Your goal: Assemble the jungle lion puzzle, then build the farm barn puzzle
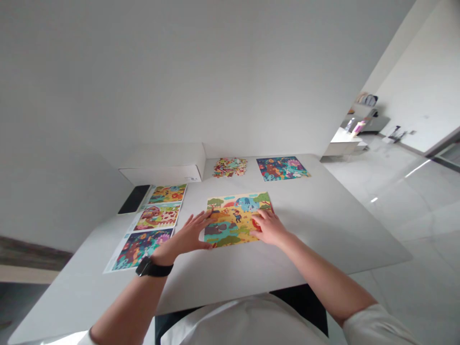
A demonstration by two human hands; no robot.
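Note:
A safari jigsaw puzzle with an elephant, a hippo and trees lies flat on the table in front of me. My left hand rests at its left edge, with the thumb stretched apart from the fingers near the lower corner. On the right side of the puzzle lies my right hand, fingers spread over its surface and partly covering a red-maned animal. Neither hand has its fingers wrapped round anything.
Loose puzzle pieces are heaped by the wall, left of a dark blue puzzle. On the left, a sheet with three printed pictures lies beside a black phone. A white box stands behind them on the table.

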